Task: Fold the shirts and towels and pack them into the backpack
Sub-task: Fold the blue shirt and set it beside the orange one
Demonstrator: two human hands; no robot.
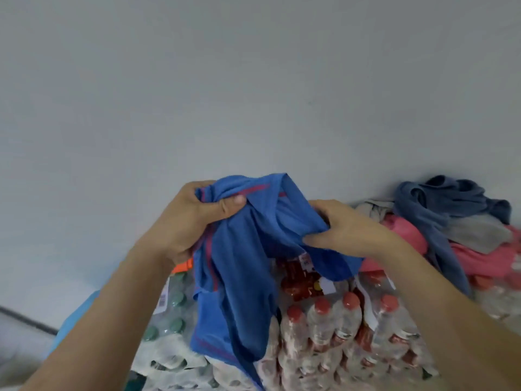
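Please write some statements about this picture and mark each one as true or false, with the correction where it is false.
1. The left hand and the right hand both grip the blue shirt. True.
2. The blue shirt lies neatly folded on the bottles. False: it hangs bunched and unfolded from the hands.
3. The bottles below the right hand have red caps. True.
4. The clothes pile at the right holds only white garments. False: it shows dark blue, pink and grey pieces.
5. An open backpack stands beside the bottles. False: no backpack is in view.
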